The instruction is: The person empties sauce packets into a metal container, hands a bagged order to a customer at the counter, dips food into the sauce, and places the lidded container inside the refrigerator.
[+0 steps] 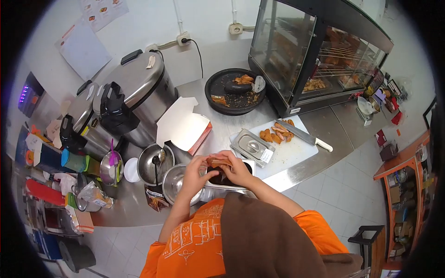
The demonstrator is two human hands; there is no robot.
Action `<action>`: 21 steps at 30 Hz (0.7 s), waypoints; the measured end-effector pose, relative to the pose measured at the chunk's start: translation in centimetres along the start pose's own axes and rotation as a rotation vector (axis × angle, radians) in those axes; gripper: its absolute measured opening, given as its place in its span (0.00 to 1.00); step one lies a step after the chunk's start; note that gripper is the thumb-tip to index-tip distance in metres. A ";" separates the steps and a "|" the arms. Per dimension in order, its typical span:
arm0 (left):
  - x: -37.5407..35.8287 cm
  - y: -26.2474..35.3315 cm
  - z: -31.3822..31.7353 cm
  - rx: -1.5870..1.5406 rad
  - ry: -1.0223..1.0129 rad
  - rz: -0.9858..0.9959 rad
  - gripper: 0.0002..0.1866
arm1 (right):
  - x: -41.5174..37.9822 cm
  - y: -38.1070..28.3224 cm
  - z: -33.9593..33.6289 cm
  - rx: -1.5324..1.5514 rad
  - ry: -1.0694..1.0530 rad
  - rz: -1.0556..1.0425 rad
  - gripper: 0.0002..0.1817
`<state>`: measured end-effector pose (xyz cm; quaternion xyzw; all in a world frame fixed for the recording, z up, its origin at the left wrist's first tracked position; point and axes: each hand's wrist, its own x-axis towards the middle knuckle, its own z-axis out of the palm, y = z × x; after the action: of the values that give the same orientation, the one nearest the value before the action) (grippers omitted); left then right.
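My left hand [194, 172] and my right hand [238, 172] meet in front of my body, fingers closed around a thin reddish-brown piece [220, 162]. It looks like food, but its kind is hard to make out. Beneath them stands a rectangular steel container [253, 166] with dark contents, partly covered by my hands. Its likely lid, a steel one with a label [250, 146], rests on the white cutting board [289, 160]. Cut brown meat pieces [277, 133] and a white-handled knife [303, 136] lie there too. A steel bowl [172, 184] sits beside my left forearm.
An opened white takeaway box [183, 126] stands ahead of my left hand. Behind it are large steel cookers [139, 88]. A black round mortar [236, 109] with a pestle sits by the glass food warmer [282, 41]. Another steel bowl [144, 163] holds a ladle.
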<state>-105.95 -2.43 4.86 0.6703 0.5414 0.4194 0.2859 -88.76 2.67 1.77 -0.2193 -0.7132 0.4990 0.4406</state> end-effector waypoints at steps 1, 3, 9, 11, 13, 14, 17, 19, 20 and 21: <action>0.2 0.1 0.6 -0.074 0.122 0.007 0.19 | 0.3 -0.9 0.1 0.048 -0.008 0.032 0.27; 0.4 -0.6 0.9 -0.045 0.175 0.041 0.16 | 0.3 -0.6 0.0 -0.094 -0.038 -0.028 0.28; 0.3 -0.3 1.0 0.128 0.136 0.119 0.11 | 0.7 -1.3 0.1 -0.411 -0.079 -0.200 0.28; 0.4 -0.2 0.8 0.100 0.099 0.095 0.11 | 0.7 -0.9 0.2 -0.417 -0.058 -0.152 0.28; 0.4 -0.4 0.6 0.007 0.060 0.058 0.12 | 0.8 -0.2 -0.1 -0.404 -0.112 -0.164 0.27; 0.2 -1.1 0.7 -0.113 0.070 0.016 0.13 | 0.8 0.0 -0.3 -0.398 -0.138 -0.169 0.27; -0.2 -2.9 1.1 -0.323 0.096 -0.048 0.17 | 0.8 0.4 -0.9 -0.412 -0.062 -0.169 0.26; -0.7 -1.5 0.7 -0.264 0.110 -0.013 0.21 | 1.0 0.0 -1.0 -0.341 -0.045 -0.119 0.22; -0.8 -1.6 0.7 -0.128 0.090 0.041 0.23 | 1.0 -0.3 -0.8 -0.315 -0.055 -0.109 0.21; -0.8 -1.7 0.7 0.008 0.069 0.094 0.24 | 1.1 -0.4 -0.5 -0.289 -0.064 -0.098 0.20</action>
<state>-106.18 -2.72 2.87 0.6813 0.5204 0.4530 0.2447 -88.88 3.59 2.69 -0.2291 -0.8012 0.3758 0.4053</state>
